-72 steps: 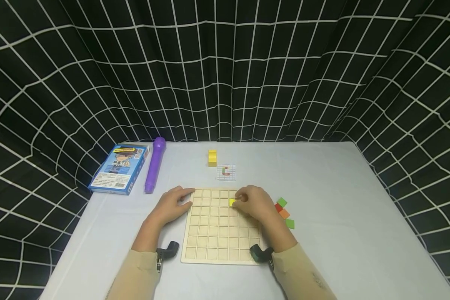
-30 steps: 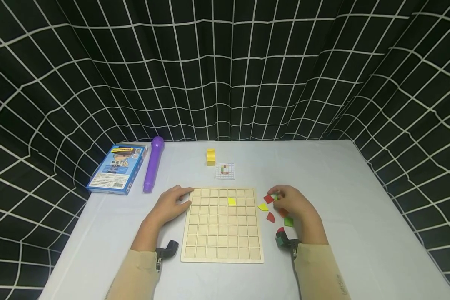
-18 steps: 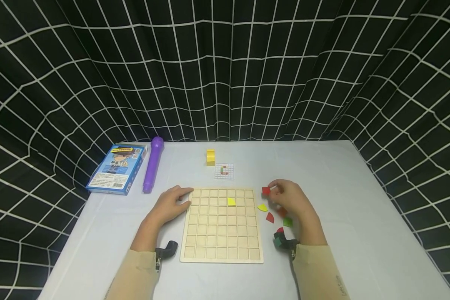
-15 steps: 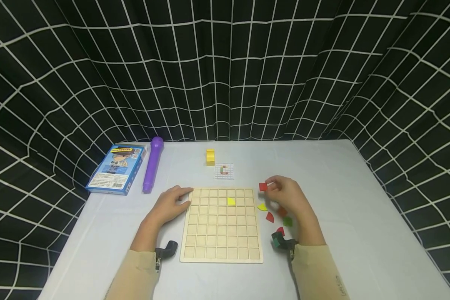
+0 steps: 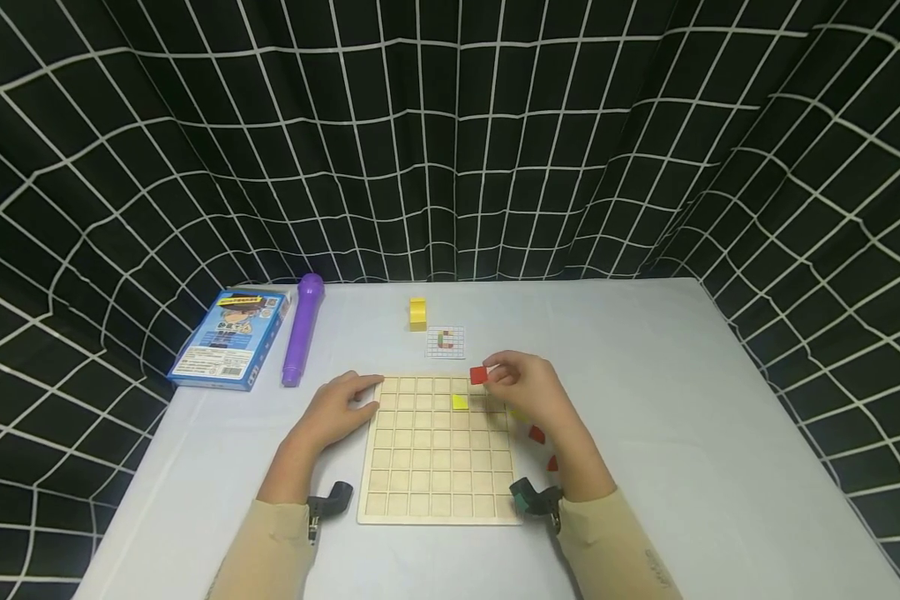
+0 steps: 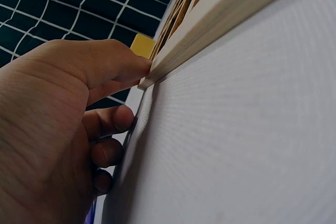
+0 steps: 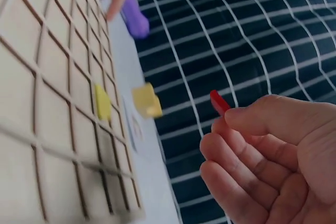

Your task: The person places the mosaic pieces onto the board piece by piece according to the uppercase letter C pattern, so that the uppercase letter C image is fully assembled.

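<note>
A wooden grid board [image 5: 427, 467] lies on the white table [image 5: 682, 433]. One yellow square tile [image 5: 460, 402] sits in a cell near its far edge. My right hand [image 5: 521, 387] pinches a red square tile [image 5: 479, 375] [image 7: 219, 102] and holds it above the board's far right cells, just right of the yellow tile [image 7: 102, 103]. My left hand [image 5: 341, 406] rests on the table with its fingers against the board's far left corner [image 6: 149, 74]. Loose red pieces [image 5: 537, 434] and a yellow one lie right of the board, partly hidden by my right hand.
A small pattern card [image 5: 446, 342] and a yellow block [image 5: 417, 313] lie beyond the board. A purple pen-like cylinder [image 5: 301, 328] and a blue box [image 5: 225, 337] are at the far left. Black grid-patterned curtains surround the table.
My right hand left the yellow tile on the board, went right to the loose pieces, picked up a red tile and carried it left over the board. The left hand has not moved.
</note>
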Demonstrator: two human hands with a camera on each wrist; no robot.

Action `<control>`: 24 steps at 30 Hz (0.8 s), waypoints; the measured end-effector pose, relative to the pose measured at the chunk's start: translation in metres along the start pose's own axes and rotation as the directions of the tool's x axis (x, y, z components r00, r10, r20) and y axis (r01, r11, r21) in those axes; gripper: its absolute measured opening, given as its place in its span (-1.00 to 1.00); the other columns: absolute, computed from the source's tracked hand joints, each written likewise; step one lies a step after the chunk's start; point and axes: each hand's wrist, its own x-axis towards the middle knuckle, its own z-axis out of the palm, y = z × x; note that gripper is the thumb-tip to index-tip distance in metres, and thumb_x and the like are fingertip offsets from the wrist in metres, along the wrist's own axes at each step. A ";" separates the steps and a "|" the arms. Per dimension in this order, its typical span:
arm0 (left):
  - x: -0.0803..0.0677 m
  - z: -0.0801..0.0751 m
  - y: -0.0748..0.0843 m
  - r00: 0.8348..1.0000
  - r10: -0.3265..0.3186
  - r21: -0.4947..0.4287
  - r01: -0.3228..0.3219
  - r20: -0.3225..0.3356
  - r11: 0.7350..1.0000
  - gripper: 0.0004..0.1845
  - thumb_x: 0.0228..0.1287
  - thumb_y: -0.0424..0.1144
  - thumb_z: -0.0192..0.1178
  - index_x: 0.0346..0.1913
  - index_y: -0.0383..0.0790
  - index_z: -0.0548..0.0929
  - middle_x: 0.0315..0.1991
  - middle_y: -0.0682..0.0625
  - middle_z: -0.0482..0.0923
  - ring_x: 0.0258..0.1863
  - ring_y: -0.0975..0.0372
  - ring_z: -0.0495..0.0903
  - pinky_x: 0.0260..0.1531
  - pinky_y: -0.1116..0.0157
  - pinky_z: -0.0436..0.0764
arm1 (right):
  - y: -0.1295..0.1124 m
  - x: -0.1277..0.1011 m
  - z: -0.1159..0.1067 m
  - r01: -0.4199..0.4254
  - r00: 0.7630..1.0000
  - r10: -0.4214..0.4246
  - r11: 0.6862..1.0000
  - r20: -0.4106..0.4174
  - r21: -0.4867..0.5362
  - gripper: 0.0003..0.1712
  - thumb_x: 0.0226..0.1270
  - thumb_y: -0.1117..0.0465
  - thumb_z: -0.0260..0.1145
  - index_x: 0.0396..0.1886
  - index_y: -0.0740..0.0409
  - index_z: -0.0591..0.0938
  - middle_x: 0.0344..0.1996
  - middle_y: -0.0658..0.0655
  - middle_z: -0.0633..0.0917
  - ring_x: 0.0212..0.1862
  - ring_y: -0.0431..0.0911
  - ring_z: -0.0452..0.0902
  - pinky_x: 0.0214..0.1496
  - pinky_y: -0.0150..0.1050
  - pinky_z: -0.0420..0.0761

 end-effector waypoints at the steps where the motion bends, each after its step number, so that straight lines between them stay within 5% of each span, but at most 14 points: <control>1: 0.000 0.000 0.000 1.000 -0.001 0.001 0.001 0.001 1.000 -0.48 0.32 -0.11 0.36 0.34 0.00 0.62 -0.30 0.10 0.42 -0.34 0.22 0.37 -0.25 0.19 0.42 | -0.002 0.000 0.004 0.014 1.000 -0.014 1.000 0.009 -0.005 -0.67 0.21 0.30 0.45 0.00 0.16 0.73 -0.35 0.01 0.72 -0.28 -0.09 0.65 -0.16 -0.13 0.64; 10: 0.000 0.000 0.000 1.000 0.003 -0.005 -0.003 -0.002 1.000 -0.48 0.32 -0.12 0.35 0.34 -0.01 0.63 -0.31 0.10 0.42 -0.34 0.22 0.37 -0.25 0.19 0.41 | -0.006 -0.002 0.041 0.050 0.997 -0.045 0.995 0.058 -0.086 -0.73 0.20 0.25 0.48 -0.08 0.13 0.77 -0.60 -0.04 0.50 -0.64 -0.20 0.27 -0.57 -0.28 0.29; 24: -0.001 -0.002 0.002 1.000 0.012 -0.003 -0.012 -0.010 1.000 -0.49 0.32 -0.11 0.37 0.32 -0.01 0.64 -0.32 0.11 0.42 -0.35 0.22 0.37 -0.27 0.19 0.41 | 0.009 0.004 0.077 0.063 0.998 -0.057 0.969 0.033 -0.237 -0.71 0.18 0.21 0.52 -0.08 0.09 0.80 -0.71 -0.09 0.36 -0.59 -0.20 0.23 -0.54 -0.28 0.20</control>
